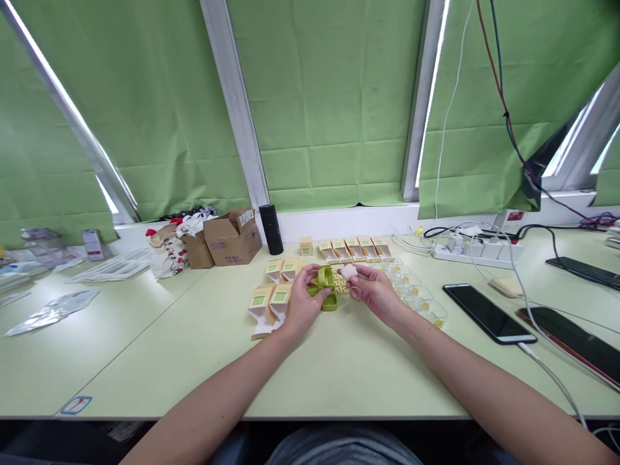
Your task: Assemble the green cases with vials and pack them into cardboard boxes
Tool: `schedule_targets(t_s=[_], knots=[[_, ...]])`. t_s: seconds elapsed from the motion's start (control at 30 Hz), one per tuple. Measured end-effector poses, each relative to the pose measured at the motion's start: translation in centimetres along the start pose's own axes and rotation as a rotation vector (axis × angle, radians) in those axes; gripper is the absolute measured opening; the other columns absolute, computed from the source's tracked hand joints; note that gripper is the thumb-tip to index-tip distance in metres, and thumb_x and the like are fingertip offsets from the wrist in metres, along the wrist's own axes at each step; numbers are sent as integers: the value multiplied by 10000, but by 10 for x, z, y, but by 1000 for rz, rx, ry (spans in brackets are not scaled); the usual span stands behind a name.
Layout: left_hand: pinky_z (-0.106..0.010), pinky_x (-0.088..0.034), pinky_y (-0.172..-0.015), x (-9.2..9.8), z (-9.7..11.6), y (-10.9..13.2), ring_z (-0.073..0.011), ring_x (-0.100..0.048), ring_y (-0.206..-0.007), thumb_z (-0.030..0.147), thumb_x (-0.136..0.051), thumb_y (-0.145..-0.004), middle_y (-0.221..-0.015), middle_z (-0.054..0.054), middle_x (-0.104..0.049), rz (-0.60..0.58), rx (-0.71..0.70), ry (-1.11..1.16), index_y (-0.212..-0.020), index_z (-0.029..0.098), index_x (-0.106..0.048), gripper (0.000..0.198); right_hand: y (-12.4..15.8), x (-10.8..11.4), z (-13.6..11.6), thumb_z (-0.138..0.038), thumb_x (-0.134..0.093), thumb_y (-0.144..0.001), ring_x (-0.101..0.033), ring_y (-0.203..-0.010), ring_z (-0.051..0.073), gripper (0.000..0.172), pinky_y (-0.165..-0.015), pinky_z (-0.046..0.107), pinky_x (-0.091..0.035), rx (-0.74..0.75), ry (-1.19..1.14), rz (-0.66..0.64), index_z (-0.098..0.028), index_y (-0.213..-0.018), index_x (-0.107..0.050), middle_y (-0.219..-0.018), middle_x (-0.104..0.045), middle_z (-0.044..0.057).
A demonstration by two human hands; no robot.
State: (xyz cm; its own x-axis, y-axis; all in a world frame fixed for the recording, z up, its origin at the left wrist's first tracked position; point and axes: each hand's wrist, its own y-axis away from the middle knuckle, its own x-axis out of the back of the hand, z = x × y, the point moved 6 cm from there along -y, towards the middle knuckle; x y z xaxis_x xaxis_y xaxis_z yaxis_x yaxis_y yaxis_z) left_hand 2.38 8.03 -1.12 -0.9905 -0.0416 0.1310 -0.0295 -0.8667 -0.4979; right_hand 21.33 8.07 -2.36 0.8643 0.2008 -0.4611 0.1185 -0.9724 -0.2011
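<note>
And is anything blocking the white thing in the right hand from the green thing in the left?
No, nothing visible stands between the white piece in the right hand and the green object in the left hand. The yellow pieces show behind, not in between.

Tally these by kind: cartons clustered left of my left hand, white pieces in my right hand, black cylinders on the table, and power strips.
Cartons left of the left hand: 4
White piece in the right hand: 1
Black cylinder: 1
Power strip: 1
Total: 7
</note>
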Motion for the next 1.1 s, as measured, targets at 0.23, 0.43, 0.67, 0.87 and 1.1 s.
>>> schedule_targets(t_s=[0.23, 0.43, 0.67, 0.87, 1.1], knots=[[-412, -478, -1015, -2, 1, 2, -263, -664, -1205, 187, -791, -766, -1243, -66, -728, -7, -22, -9, -1209, 260, -643, 473, 6, -4, -4, -539, -994, -602, -466, -549, 92, 568, -514, 266, -375, 79, 166, 73, -185, -982, -764, -774, -709, 12], [-420, -493, -1023, -2, 2, 5, -260, -651, -1190, 176, -798, -757, -1246, -67, -712, -9, -63, -80, -1208, 271, -682, 475, 8, -8, -8, -689, -913, -666, -466, -578, 113, 612, -521, 274, -368, 143, 345, 58, -167, -963, -793, -729, -675, 19], [-450, -510, -1068, -3, 10, 9, -263, -631, -1188, 109, -790, -735, -1232, -64, -679, -12, -71, -110, -1176, 290, -730, 480, 11, -10, -9, -721, -816, -766, -494, -626, 147, 574, -568, 287, -384, 219, 509, 21, -175, -943, -832, -739, -681, 36], [-455, -542, -1071, -3, 15, 11, -268, -644, -1174, 81, -802, -718, -1230, -73, -662, -3, -74, -112, -1153, 290, -754, 484, 13, -11, -12, -692, -797, -801, -518, -632, 168, 532, -594, 298, -405, 233, 542, 11, -184, -952, -847, -673, -650, 21], [-393, -581, -992, -3, 18, 11, -235, -653, -1094, 99, -849, -700, -1220, -64, -630, -23, -63, -143, -1126, 269, -763, 467, 12, -8, -9, -672, -780, -821, -558, -647, 182, 505, -600, 297, -423, 237, 565, 29, -180, -919, -839, -653, -649, 25]])
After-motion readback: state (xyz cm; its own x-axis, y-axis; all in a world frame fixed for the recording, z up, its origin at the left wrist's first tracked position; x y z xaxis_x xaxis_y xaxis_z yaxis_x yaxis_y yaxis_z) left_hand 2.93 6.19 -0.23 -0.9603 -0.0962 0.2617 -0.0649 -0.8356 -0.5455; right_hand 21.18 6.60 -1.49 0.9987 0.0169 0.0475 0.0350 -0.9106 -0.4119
